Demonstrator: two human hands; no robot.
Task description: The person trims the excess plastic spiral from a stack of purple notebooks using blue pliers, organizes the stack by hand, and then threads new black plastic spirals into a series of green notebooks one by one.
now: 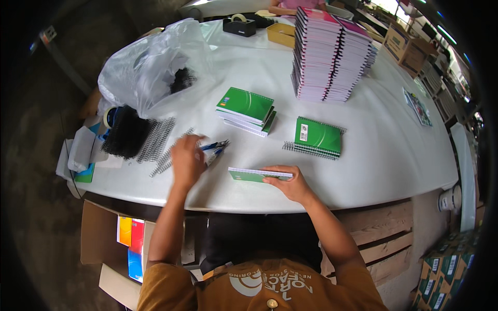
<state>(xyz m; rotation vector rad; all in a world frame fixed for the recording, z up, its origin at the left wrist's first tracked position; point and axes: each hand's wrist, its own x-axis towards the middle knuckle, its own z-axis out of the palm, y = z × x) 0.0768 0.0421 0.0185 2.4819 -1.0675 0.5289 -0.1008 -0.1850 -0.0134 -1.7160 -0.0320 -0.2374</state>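
My right hand (291, 183) grips a green notebook (251, 175) near the table's front edge, tilted up so its white page edge faces upward. To the left, my left hand (187, 159) hovers over loose wire spiral coils (162, 165), with its thumb and fingers apart and slightly blurred. Beside it lie blue-handled pliers (213, 146), partly hidden by the fingers. Farther back is a small stack of green notebooks (246, 103). On the right sits another stack of green notebooks (317, 136), with spiral coils sticking out at its sides.
Black coils (127, 132) lie at the left beside a clear plastic bag (148, 72). A tall pile of bound books (324, 62) stands at the back right. Behind are a tape dispenser (239, 26) and a yellow tray (280, 34). An open cardboard box (101, 228) sits below the front left edge.
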